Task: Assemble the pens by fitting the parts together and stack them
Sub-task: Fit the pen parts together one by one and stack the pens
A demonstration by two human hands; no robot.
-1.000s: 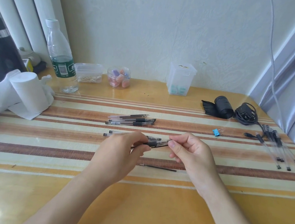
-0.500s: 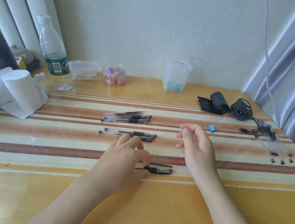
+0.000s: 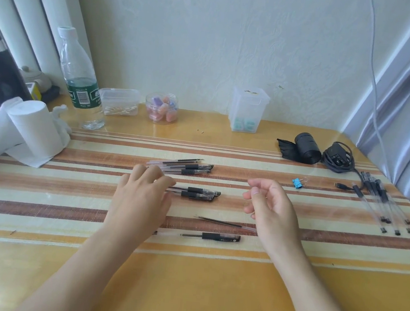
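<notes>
A clear pen with a black grip and cap (image 3: 211,236) lies on the striped mat near me, free of both hands. Just beyond it lies a thin black refill (image 3: 224,222). My left hand (image 3: 143,194) hovers palm down, fingers reaching over the left ends of two pens (image 3: 198,193) lying side by side; whether it touches them is unclear. Farther back lies another small group of pens and refills (image 3: 184,166). My right hand (image 3: 269,206) hangs above the mat with loosely curled fingers and holds nothing.
Several pens (image 3: 382,201) lie at the right edge by a black cable and charger (image 3: 337,157), a black roll (image 3: 307,147) and a blue binder clip (image 3: 297,183). At the back stand a water bottle (image 3: 79,82), plastic containers (image 3: 248,113) and a jar (image 3: 162,108); tissue rolls (image 3: 30,130) at left.
The pen that both hands held a second ago now lies on the mat near me. My left hand let it go and moved forward to the two pens; my right hand stayed raised and empty.
</notes>
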